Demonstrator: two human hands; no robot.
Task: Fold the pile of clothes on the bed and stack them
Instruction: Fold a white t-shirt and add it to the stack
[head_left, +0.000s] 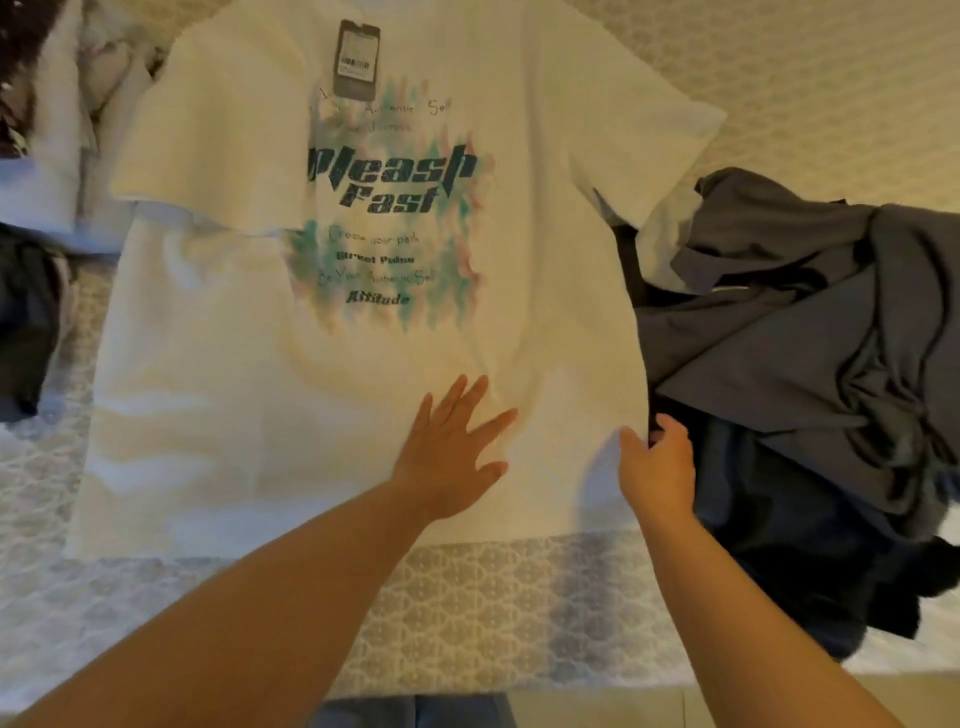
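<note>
White tee (218, 364) spread flat, print up, on the patterned bed (467, 613), grey tag (356, 60) near the collar. Left hand (452, 452) laid flat on the lower front, fingers spread. Right hand (657, 467) pinching the tee's right side edge, thumb on top, fingers curled under. Dark grey pile (810, 364) heaped just right, touching the tee

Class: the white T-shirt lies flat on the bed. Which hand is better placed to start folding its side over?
Right. The right hand already pinches the T-shirt at its right edge, beside the dark clothes. The left hand lies flat mid-shirt, likely best for holding it down.
</note>
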